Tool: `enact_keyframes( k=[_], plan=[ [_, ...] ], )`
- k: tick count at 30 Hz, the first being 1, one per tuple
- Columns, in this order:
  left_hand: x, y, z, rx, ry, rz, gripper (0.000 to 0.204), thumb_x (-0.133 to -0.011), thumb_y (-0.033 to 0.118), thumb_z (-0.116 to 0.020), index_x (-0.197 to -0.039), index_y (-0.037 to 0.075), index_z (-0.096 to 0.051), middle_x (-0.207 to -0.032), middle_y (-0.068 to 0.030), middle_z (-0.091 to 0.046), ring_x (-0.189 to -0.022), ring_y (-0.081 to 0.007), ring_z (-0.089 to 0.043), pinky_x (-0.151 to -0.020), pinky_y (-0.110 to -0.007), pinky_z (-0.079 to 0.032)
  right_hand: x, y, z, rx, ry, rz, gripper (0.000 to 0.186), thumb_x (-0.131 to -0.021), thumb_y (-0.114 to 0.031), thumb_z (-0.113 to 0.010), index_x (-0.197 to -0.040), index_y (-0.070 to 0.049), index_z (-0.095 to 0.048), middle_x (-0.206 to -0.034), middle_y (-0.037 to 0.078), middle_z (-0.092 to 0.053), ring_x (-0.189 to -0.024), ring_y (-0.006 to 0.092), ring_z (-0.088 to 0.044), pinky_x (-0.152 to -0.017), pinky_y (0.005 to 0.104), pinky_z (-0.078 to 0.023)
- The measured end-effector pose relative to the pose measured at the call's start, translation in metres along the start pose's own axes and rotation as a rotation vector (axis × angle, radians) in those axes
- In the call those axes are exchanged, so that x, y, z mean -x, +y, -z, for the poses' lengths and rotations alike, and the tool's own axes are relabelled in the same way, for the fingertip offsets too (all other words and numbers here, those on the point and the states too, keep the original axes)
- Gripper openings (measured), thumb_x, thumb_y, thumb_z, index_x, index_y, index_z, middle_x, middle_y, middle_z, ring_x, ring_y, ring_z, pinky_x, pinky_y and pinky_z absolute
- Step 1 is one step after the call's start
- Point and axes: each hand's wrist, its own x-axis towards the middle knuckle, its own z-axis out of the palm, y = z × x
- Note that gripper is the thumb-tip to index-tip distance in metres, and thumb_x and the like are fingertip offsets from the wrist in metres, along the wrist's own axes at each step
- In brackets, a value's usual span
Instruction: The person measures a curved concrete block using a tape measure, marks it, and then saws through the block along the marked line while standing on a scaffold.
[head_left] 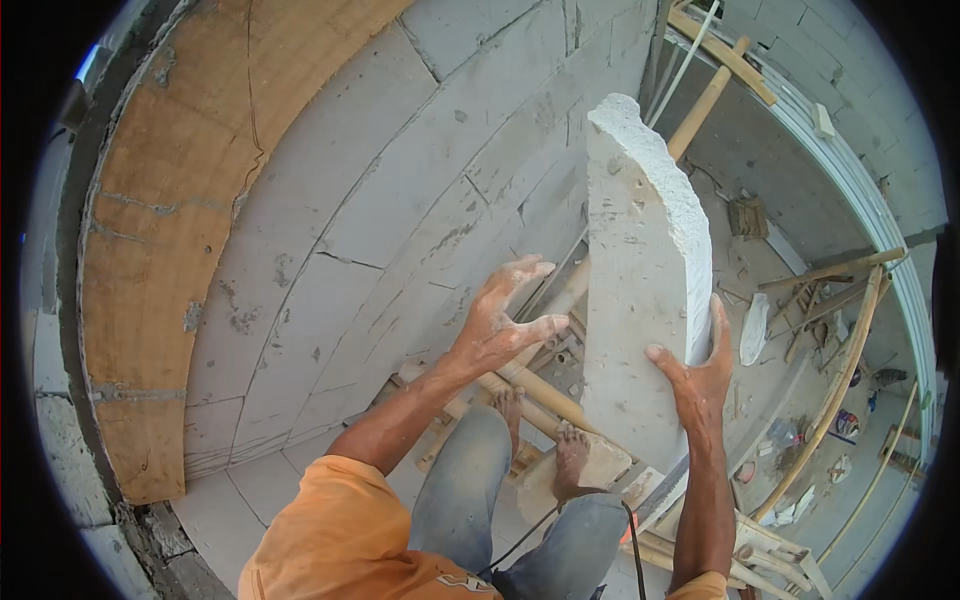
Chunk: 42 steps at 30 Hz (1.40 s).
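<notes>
The slab of white lightweight block [640, 290] stands upright in front of you, its top end rough and broken, its long face pitted and dusty. Your right hand [697, 375] grasps it low on its right edge: the thumb lies across the near face and the fingers wrap round the far side, so the piece is held from the right and slightly below its middle. Your left hand [503, 318] is released, fingers spread and curled in the air just to the left of the slab, near it but not touching; it is caked in pale dust.

Below the grip, the lower end of the slab comes down close to your bare feet [545, 440], which stand on bamboo scaffold poles [545, 395]. Whether the slab rests on anything there, you cannot tell from here. Your grey trousers [462, 490] and orange shirt [335, 540] fill the bottom edge, and a black cord [530, 535] runs across your lap.

To the left of the open hand rises a wall of grey blocks [380, 200] with thin mortar joints, and further left a brown plywood form board [170, 220]. Above and right of the grip a wooden pole [705, 105] leans past the slab's top. Far below on the right, the ground is littered with timber offcuts and debris [820, 420].
</notes>
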Motion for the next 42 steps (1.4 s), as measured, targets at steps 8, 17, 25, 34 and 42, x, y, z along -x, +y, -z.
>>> enact_keyframes(
  k=[8, 17, 25, 34, 42],
  plan=[
    [0.093, 0.047, -0.079, 0.388, -0.821, 0.073, 0.089, -0.074, 0.049, -0.082, -0.144, 0.008, -0.046, -0.147, -0.0203, -0.042, -0.134, -0.0382, -0.042, -0.111, -0.051, -0.034, -0.010, 0.006, 0.006, 0.066, 0.073, -0.101, 0.107, -0.062, -0.031, -0.091, -0.148, 0.001, -0.036, -0.142, 0.025, -0.047, -0.133, 0.0348, -0.046, -0.113, 0.0465, -0.035],
    [0.160, 0.045, -0.189, 0.484, -1.055, -0.279, 0.047, -0.085, 0.034, -0.074, -0.118, 0.004, -0.062, -0.115, -0.0152, -0.061, -0.112, -0.0341, -0.056, -0.102, -0.049, -0.039, -0.021, 0.031, 0.012, 0.213, 0.115, -0.189, 0.104, -0.064, -0.032, -0.090, -0.148, -0.003, -0.036, -0.140, 0.025, -0.049, -0.128, 0.0357, -0.049, -0.110, 0.0473, -0.039],
    [0.092, 0.048, -0.114, 0.160, -0.873, -0.162, 0.041, -0.086, 0.038, -0.073, -0.108, 0.006, -0.063, -0.093, -0.0111, -0.060, -0.093, -0.0317, -0.060, -0.087, -0.048, -0.046, 0.000, 0.059, 0.026, 0.240, 0.169, -0.093, 0.106, -0.064, -0.029, -0.092, -0.146, 0.007, -0.034, -0.139, 0.026, -0.048, -0.131, 0.0378, -0.047, -0.110, 0.0473, -0.039],
    [0.074, 0.076, -0.034, 0.604, -0.782, 0.633, 0.105, -0.072, 0.071, -0.072, -0.148, 0.005, -0.041, -0.138, -0.0218, -0.054, -0.132, -0.0337, -0.048, -0.113, -0.049, -0.034, 0.091, -0.004, 0.088, 0.346, 0.218, -0.178, 0.111, -0.060, -0.032, -0.094, -0.146, 0.006, -0.034, -0.125, 0.025, -0.053, -0.120, 0.0393, -0.052, -0.099, 0.0481, -0.045],
    [0.021, 0.155, -0.073, 0.529, -0.823, 0.458, 0.117, -0.068, 0.065, -0.078, -0.153, 0.004, -0.027, -0.144, -0.0248, -0.045, -0.132, -0.0363, -0.047, -0.109, -0.046, -0.042, 0.171, -0.159, 0.169, 0.251, 0.188, -0.250, 0.115, -0.060, -0.039, -0.093, -0.147, 0.004, -0.033, -0.134, 0.027, -0.049, -0.129, 0.0404, -0.047, -0.108, 0.0482, -0.039]
  ],
)
